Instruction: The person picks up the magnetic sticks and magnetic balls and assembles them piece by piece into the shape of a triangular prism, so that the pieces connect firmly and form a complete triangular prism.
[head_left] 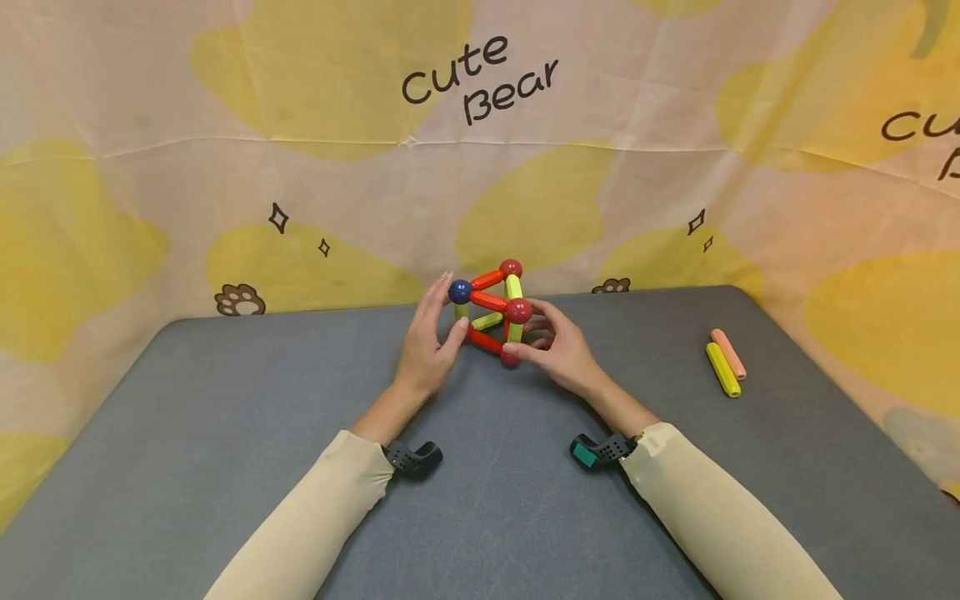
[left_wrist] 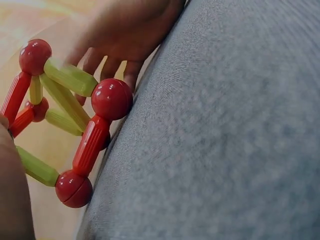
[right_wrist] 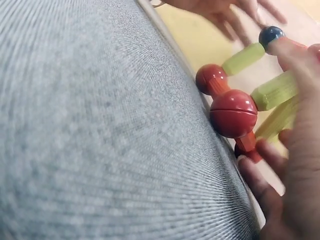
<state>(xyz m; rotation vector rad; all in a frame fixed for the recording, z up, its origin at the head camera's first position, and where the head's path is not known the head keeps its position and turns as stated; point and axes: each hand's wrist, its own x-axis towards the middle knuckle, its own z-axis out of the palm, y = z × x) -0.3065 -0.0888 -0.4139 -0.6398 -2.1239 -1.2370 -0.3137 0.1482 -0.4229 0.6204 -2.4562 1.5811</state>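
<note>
A cube-like frame of magnetic building sticks and balls (head_left: 489,302) stands on the grey table between both hands. Its sticks are red and yellow-green; a blue ball (head_left: 460,292) tops the left corner and red balls (left_wrist: 112,99) mark other corners. My left hand (head_left: 426,354) is beside the left side, fingers mostly straight, thumb close to the lower left corner; contact is unclear. My right hand (head_left: 566,348) holds the right side, with its thumb at the lower front ball (head_left: 510,357) and its fingers bent behind. Part of the frame's back is hidden.
A yellow stick (head_left: 723,370) and a peach-coloured stick (head_left: 729,354) lie side by side on the table's right. Behind the far edge hangs a yellow and pink printed cloth (head_left: 337,183). The grey table top (head_left: 247,433) extends around both forearms.
</note>
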